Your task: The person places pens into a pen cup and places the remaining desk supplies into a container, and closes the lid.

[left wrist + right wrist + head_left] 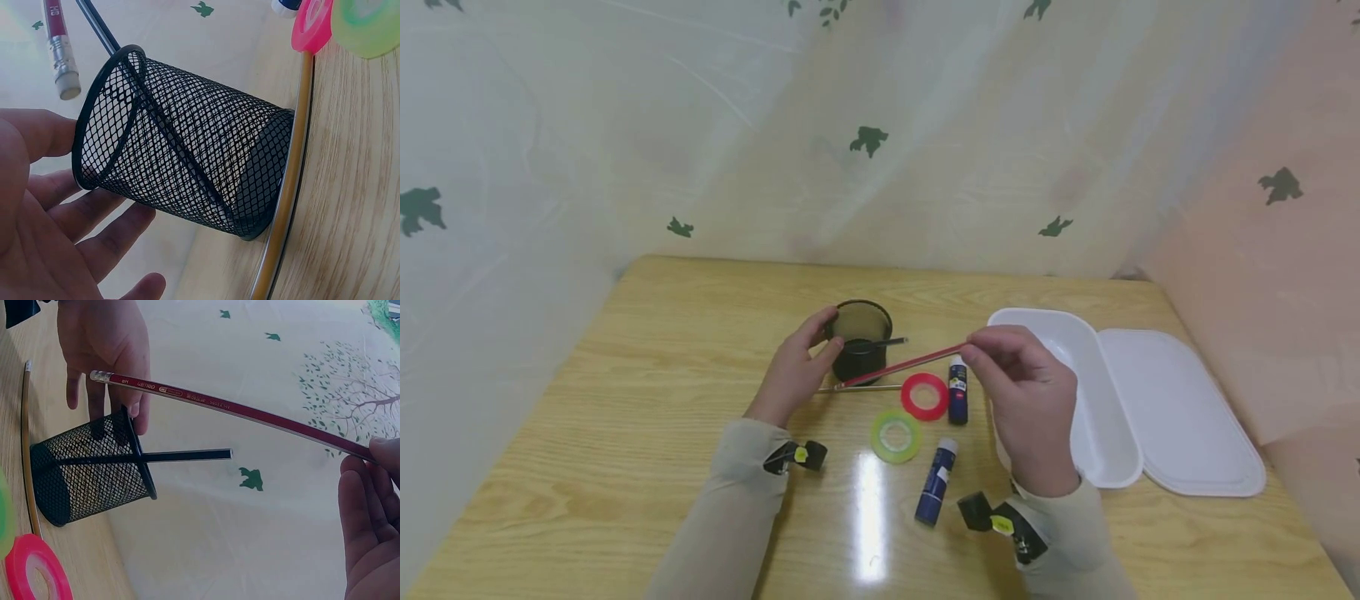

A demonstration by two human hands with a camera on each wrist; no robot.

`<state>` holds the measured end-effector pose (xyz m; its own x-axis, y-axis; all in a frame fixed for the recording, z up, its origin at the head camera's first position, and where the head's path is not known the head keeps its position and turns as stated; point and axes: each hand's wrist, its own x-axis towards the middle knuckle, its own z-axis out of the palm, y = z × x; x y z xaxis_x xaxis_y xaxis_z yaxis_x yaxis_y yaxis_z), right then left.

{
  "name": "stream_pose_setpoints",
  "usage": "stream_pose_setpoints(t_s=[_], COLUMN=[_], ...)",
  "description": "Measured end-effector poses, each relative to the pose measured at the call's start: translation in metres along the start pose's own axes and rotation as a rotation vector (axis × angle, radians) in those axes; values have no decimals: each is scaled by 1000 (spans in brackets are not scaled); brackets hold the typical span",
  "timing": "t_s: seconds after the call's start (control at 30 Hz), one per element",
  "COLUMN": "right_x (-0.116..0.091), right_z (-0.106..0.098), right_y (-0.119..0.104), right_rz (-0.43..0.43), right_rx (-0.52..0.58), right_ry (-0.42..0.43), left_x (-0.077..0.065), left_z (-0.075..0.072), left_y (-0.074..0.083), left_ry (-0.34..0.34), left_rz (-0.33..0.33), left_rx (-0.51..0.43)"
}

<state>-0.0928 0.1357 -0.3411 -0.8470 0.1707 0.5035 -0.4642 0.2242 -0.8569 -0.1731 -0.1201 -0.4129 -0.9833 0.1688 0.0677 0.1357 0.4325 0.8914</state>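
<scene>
A black mesh pen cup [187, 144] stands upright on the table. My left hand [793, 371] holds it at the rim, thumb on the edge and fingers along the side. Inside leans a black pencil [187, 455], its upper end sticking out past the rim. My right hand [1030, 396] pinches a red pencil [237, 414] by one end between thumb and fingers. The pencil's eraser end points left, in front of the cup and near the left hand. A yellow pencil [290, 181] lies on the table just before the cup's base.
Near the cup lie a red tape roll [924, 397] and a green tape roll [896, 436]. One glue stick [958, 392] is beside the red roll; another glue stick [936, 483] lies closer to me. At right are a white tray [1108, 417] and a white lid [1180, 408].
</scene>
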Motion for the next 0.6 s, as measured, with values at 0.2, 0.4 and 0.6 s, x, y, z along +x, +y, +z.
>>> stream_pose_setpoints(t_s=[0.2, 0.4, 0.6], right_x=[0, 0, -1], right_z=[-2, -4, -5], right_y=[-2, -5, -10], right_rz=[-4, -9, -4], right_rx=[4, -7, 4], right_ry=[12, 21, 31], left_x=[1, 1, 0], left_z=[0, 1, 0], left_y=[0, 0, 1], left_ry=[2, 9, 7], left_rz=[-2, 9, 11], left_rx=[2, -1, -3])
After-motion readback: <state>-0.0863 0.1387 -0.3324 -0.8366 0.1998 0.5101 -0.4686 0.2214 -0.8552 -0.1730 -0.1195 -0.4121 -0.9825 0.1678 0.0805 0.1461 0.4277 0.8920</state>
